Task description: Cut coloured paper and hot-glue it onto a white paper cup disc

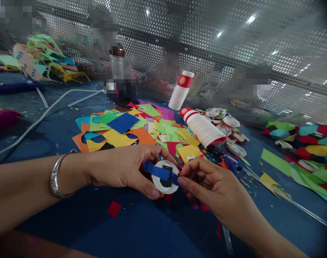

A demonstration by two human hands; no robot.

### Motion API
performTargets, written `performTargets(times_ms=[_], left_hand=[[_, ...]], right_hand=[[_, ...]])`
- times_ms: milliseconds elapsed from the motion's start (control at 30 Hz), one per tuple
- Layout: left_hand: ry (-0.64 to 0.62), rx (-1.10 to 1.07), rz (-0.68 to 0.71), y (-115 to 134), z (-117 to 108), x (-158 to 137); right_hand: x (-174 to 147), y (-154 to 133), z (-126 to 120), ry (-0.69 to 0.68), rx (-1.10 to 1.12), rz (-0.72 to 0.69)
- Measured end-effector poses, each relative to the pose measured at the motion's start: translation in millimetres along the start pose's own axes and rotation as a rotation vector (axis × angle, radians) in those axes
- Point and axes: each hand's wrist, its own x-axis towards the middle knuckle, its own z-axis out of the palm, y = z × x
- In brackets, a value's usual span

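Observation:
A round white piece (157, 185), perhaps a cup's base, is held over the table's near middle. My left hand (126, 168), a silver bangle at its wrist, grips it by the edge between thumb and fingers. Across its face lie a black paper patch (167, 182) and a blue paper strip (159, 172) with a rounded, dark-dotted end poking out at the left. At the right edge my right hand (206, 181) pinches the blue strip's other end between thumb and forefinger. The fingertips cover that end.
Behind the hands spreads a heap of coloured paper scraps (123, 123). One stack of paper cups (181, 89) stands tilted; another stack (203, 127) lies down. Cut cup bases (230, 121) are piled to the right. A white cable (45, 113) crosses at left; a blue glue gun (233, 165) lies at right.

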Motion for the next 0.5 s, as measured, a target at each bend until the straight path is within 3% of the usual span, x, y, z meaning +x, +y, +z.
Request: performTargets(times_ms=[267, 500], left_hand=[[-0.007, 0.034, -0.012, 0.0, 0.6, 0.0], [-0.023, -0.182, -0.059, 1.2, 2.1, 1.5]], right_hand=[[0.8, 2.1, 1.2, -0.01, 0.014, 0.019], [-0.8, -2.1, -1.0, 0.0, 0.005, 0.022]])
